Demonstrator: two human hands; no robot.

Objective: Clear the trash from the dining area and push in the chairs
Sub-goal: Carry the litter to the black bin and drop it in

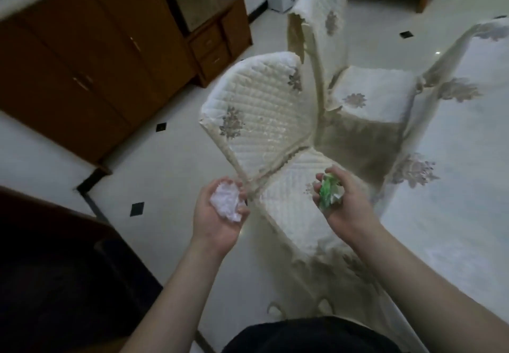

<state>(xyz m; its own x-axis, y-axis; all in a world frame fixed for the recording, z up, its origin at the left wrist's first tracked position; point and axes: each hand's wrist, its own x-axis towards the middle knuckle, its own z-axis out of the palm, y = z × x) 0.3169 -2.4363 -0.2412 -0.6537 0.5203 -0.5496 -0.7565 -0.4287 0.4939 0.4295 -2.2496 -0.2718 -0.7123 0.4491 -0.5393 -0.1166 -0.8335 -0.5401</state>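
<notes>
Left hand [217, 215] cups crumpled white paper wad [225, 205]; right hand [345, 205] pinches crumpled green-white wrapper [329, 194], over near cream quilted-cover chair [278, 143].

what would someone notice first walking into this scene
First, the two hands held out low in the middle: the left hand cups a crumpled white paper wad, and the right hand has its grip on a crushed green and white wrapper. Just beyond them stand two chairs in quilted cream covers, the near chair and the far chair, both pulled out from the cloth-covered table at right.
</notes>
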